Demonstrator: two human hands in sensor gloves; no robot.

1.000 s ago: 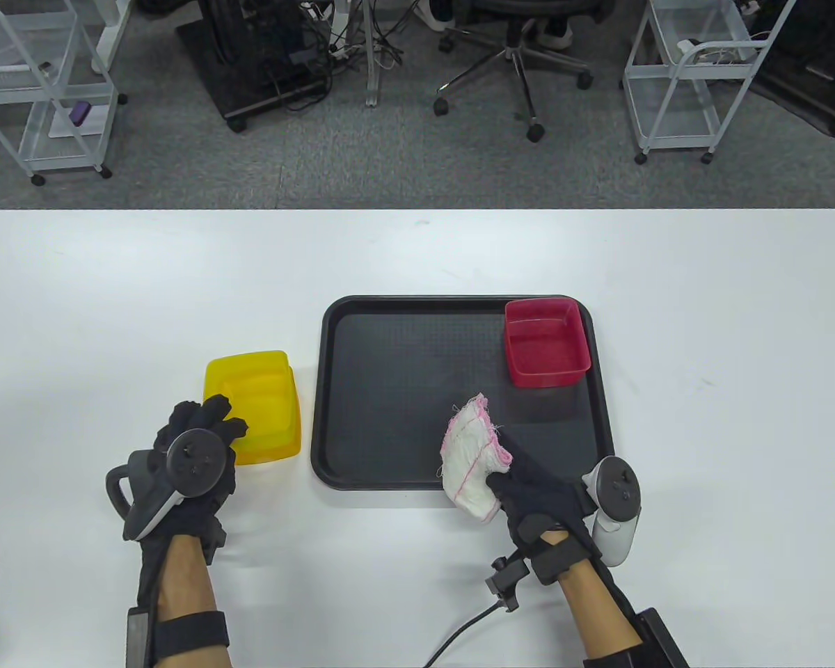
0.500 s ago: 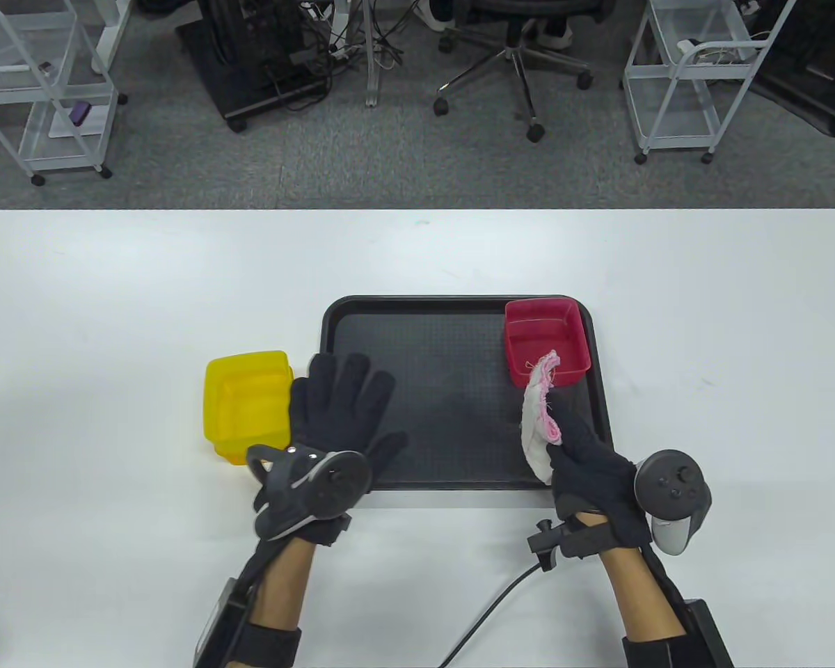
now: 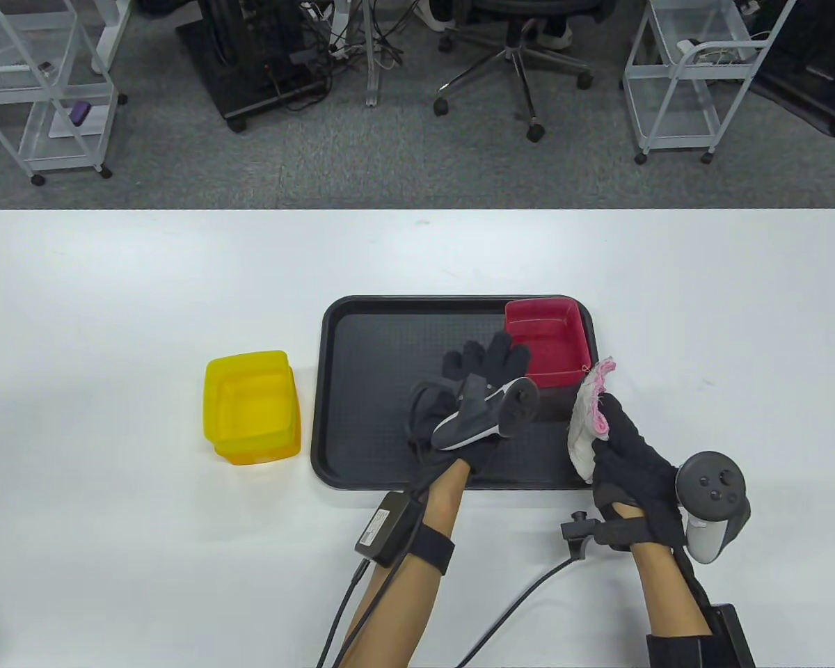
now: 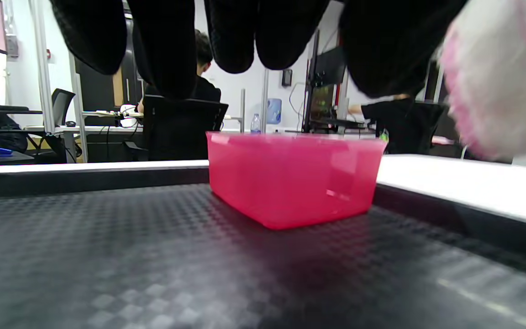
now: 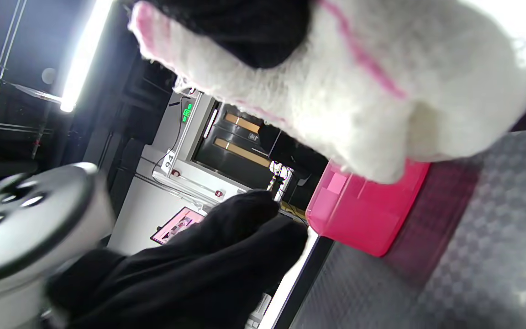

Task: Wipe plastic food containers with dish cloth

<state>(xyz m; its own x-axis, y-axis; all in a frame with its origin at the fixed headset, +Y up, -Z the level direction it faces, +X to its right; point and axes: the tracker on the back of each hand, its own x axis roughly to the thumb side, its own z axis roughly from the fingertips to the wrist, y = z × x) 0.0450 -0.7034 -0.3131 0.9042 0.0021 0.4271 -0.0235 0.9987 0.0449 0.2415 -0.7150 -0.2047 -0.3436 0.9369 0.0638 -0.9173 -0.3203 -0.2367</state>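
A red plastic container (image 3: 546, 341) stands upright in the far right corner of the black tray (image 3: 383, 390); it also shows in the left wrist view (image 4: 290, 176) and the right wrist view (image 5: 363, 210). A yellow container (image 3: 252, 406) sits on the table left of the tray. My left hand (image 3: 490, 362) is open above the tray, fingers spread, just short of the red container's near left side. My right hand (image 3: 616, 435) grips a white dish cloth with pink edging (image 3: 590, 417), bunched up, over the tray's right rim beside the red container.
The white table (image 3: 111, 292) stretches around the tray. Cables from both wrists trail over its near edge (image 3: 522, 605). Beyond the far edge stand an office chair (image 3: 522, 49) and wire carts (image 3: 42, 90).
My left hand left the yellow container and crossed right over the tray to the red container. My right hand carried the cloth right and farther, to the tray's right rim.
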